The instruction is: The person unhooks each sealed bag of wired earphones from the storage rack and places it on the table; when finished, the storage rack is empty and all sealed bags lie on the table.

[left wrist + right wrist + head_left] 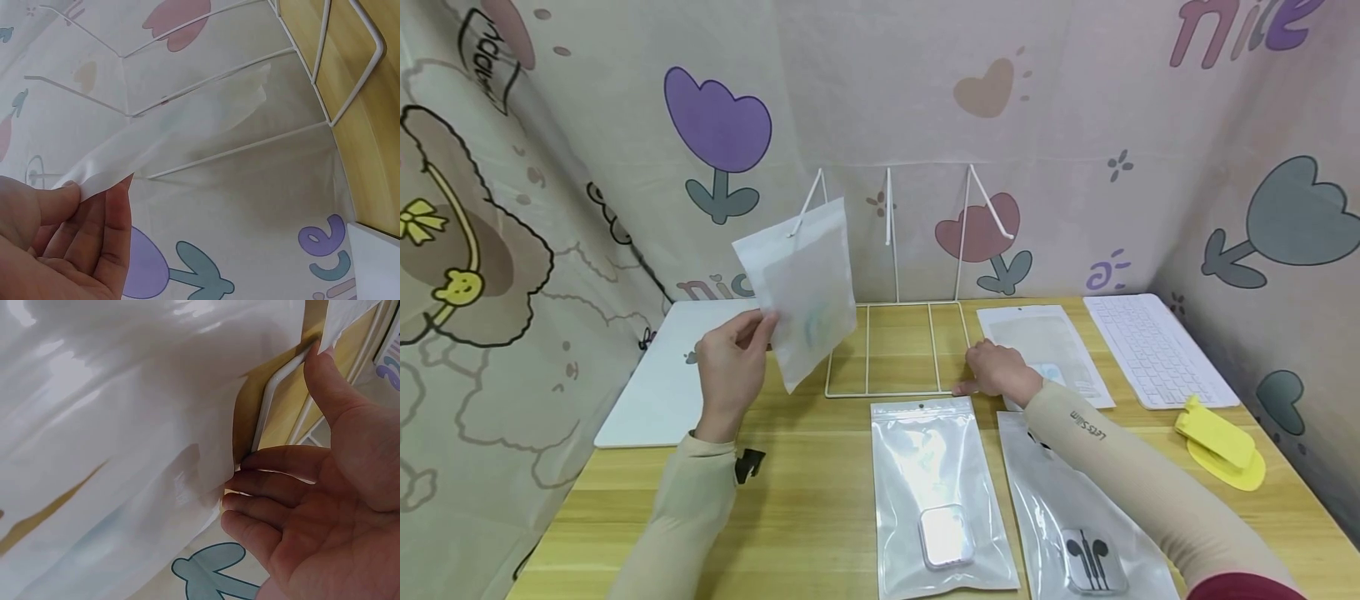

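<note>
My left hand (730, 375) pinches the left edge of a white plastic pouch (808, 292) between thumb and fingers. The pouch hangs tilted from the left hook of a white wire display rack (898, 305), and a faint bluish shape shows through it. In the left wrist view the pouch (181, 119) appears nearly edge-on. My right hand (996, 371) touches the right front corner of the rack's base. Seen from the right wrist, its thumb and fingers are extended along the base wire (265, 406). The rack's middle and right hooks hold nothing.
Two glossy zip pouches, one with a white case (946, 537) and one with earphones (1092, 560), lie in front. Another pouch (1037, 329) lies beside the rack. A white keyboard (1157, 350) and a yellow plastic object (1221, 442) are right; a white panel (655, 383) is left.
</note>
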Demonstrator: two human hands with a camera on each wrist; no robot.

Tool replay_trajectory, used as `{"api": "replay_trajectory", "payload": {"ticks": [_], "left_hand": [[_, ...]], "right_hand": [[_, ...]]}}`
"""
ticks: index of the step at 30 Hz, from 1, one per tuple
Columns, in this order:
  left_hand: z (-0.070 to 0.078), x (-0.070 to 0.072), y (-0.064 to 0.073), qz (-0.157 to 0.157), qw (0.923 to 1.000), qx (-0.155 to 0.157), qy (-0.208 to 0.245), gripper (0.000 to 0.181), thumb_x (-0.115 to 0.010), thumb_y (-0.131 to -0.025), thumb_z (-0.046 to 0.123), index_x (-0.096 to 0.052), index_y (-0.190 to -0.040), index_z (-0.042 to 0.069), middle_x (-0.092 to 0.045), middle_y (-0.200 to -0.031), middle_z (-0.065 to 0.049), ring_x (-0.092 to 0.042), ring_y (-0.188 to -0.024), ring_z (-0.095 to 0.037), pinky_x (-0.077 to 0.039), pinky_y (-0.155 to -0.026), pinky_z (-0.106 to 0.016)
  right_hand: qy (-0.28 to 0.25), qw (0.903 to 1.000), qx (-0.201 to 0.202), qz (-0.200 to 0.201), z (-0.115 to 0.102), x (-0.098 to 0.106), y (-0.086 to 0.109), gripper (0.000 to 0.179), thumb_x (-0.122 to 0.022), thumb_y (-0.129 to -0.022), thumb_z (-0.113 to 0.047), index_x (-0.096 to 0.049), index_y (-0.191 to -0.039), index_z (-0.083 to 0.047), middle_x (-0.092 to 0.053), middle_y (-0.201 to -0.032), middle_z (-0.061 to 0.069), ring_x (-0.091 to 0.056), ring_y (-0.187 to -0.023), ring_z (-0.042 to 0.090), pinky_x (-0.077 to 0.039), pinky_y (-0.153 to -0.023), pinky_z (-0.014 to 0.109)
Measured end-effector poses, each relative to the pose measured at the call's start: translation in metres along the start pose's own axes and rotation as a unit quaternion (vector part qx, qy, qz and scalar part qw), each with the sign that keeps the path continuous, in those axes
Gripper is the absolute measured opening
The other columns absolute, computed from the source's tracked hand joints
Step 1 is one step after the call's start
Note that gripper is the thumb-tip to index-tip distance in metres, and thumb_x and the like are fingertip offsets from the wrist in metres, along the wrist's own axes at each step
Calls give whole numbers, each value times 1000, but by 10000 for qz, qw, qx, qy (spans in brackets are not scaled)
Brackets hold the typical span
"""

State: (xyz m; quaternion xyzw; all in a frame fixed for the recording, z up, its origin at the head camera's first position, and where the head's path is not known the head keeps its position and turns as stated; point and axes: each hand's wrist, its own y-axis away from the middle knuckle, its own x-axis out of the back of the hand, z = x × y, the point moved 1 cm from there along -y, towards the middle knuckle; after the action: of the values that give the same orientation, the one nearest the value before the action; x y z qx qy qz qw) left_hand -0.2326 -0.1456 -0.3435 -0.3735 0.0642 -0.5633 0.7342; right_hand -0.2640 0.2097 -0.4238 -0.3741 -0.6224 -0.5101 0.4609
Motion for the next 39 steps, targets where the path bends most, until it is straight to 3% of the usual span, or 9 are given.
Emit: {"api": "replay_trajectory", "payload": {"ticks": [11, 20, 30, 34, 39], "left_hand": [[15, 13, 11, 170, 9994, -186, -232, 18, -72, -91, 12, -76, -100, -4, -74, -93, -13, -71, -76, -19, -52, -63, -12], [22, 21, 19, 298, 9985, -315, -348, 16, -73, -90, 10, -76, -97, -4, -74, -90, -13, -67, -74, -2, -50, -62, -10], [37, 29, 23, 459, 9965, -653, -250, 12, -74, -89, 7, -77, -97, -1, -74, -91, -13, -70, -78, -13, -50, -71, -10], [41, 31, 24, 455, 9961, -721, -211, 11, -74, -88, 5, -77, -96, -2, -74, -91, -13, -70, -79, -10, -51, -72, -11], [46, 37, 31, 371, 9974, -573, -209, 10, -75, -87, 3, -76, -95, -3, -74, -90, -15, -68, -77, -2, -50, -70, -9]], "right_hand": [[-14, 10000, 27, 26, -1, 1, 1, 54, -74, -82, -54, -62, -95, -3, -55, -92, 10, -51, -82, 26, -51, -70, 43], [23, 10000, 12, -18, 0, 2, 0, 57, -73, -82, -55, -63, -100, -2, -56, -95, 11, -51, -84, 26, -52, -73, 44], [-34, 10000, 2, 12, 0, 1, -1, 55, -74, -82, -55, -62, -96, -3, -55, -93, 11, -52, -83, 26, -51, -72, 43], [-48, 10000, -39, -48, 1, 1, 0, 55, -74, -82, -55, -61, -97, -4, -54, -93, 10, -52, -83, 26, -51, -72, 43], [-66, 9999, -39, -83, 0, 1, 0, 55, -74, -82, -54, -61, -97, -3, -54, -93, 10, -51, -83, 27, -51, -72, 44]]}}
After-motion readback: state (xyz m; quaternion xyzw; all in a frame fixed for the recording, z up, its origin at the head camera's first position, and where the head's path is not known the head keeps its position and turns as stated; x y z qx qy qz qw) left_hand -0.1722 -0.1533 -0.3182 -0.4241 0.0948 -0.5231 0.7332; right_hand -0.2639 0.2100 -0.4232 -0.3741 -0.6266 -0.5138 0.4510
